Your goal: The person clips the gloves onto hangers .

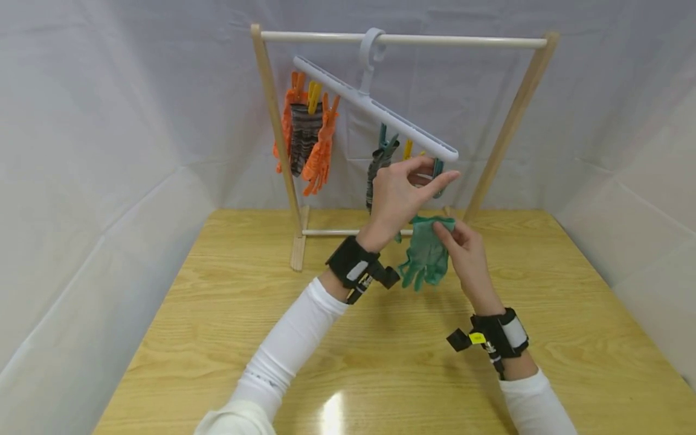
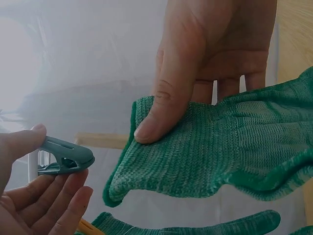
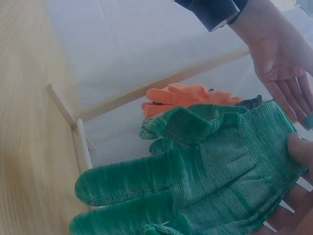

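My left hand (image 1: 397,196) pinches the teal clip (image 2: 63,157), probably open, just above-left of the green glove (image 1: 426,257) cuff, which my right hand (image 1: 467,254) pinches, fingers hanging down

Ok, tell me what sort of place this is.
Probably a staged recording booth, not a home laundry room: white sheeting walls in a bare wooden table, on which stands a small wooden drying rack with a peg hanger holding orange gloves.
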